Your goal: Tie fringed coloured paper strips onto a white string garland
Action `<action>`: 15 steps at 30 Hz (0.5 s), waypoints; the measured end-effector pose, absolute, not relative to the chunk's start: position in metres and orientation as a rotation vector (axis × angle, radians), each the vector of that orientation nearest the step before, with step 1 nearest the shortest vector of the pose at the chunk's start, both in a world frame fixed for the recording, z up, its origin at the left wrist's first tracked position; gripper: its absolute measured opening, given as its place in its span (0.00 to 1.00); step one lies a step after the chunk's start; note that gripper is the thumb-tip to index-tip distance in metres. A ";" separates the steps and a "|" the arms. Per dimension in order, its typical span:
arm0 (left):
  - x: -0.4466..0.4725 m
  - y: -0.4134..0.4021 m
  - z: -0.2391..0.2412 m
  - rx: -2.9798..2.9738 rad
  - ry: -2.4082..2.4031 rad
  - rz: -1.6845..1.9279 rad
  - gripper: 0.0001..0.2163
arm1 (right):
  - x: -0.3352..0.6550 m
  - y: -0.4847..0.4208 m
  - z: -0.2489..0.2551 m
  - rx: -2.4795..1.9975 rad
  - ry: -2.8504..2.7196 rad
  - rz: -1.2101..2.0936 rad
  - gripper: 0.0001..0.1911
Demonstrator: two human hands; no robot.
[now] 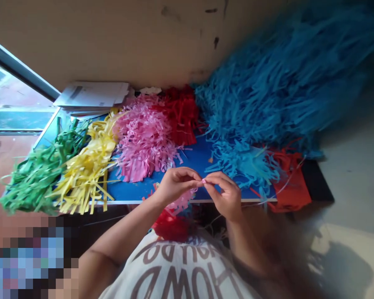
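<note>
Above the front edge of the blue table (190, 155), my left hand (176, 185) and my right hand (226, 195) meet fingertip to fingertip. Both pinch a small twisted bit of pink fringed paper (203, 181). Below my left hand hangs pink fringe (180, 201); whether it joins the pinched bit I cannot tell. Lower down, a bunch of red fringe (171, 224) shows against my shirt. A pile of pink fringed paper (145, 137) lies just beyond my left hand, and light blue fringe (244, 162) lies beyond my right.
Green fringe (46, 170) and yellow fringe (87, 166) hang over the table's left front edge. Red fringe (182, 114) and a stack of papers (95, 94) lie by the wall. A large blue fringe heap (286, 83) rises at right, beside orange-red paper (291, 187).
</note>
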State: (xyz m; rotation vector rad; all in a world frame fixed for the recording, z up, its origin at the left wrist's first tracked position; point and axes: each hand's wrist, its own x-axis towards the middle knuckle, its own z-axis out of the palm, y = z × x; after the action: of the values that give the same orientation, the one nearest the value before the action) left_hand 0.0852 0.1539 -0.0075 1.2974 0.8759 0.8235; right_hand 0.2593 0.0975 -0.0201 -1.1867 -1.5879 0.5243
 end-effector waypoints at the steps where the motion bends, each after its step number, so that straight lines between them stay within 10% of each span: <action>1: 0.085 0.154 -0.008 1.335 0.883 0.832 0.14 | 0.260 0.098 -0.021 -1.185 -1.593 0.512 0.05; 15: 0.090 0.159 -0.012 1.292 0.759 0.631 0.09 | 0.283 0.102 -0.011 -1.007 -1.675 0.842 0.07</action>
State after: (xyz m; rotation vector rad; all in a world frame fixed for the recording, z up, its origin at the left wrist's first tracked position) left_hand 0.0903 0.1593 -0.0122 1.2921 0.7595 0.6306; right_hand 0.2832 0.1016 -0.0112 -1.0071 -1.6753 0.8422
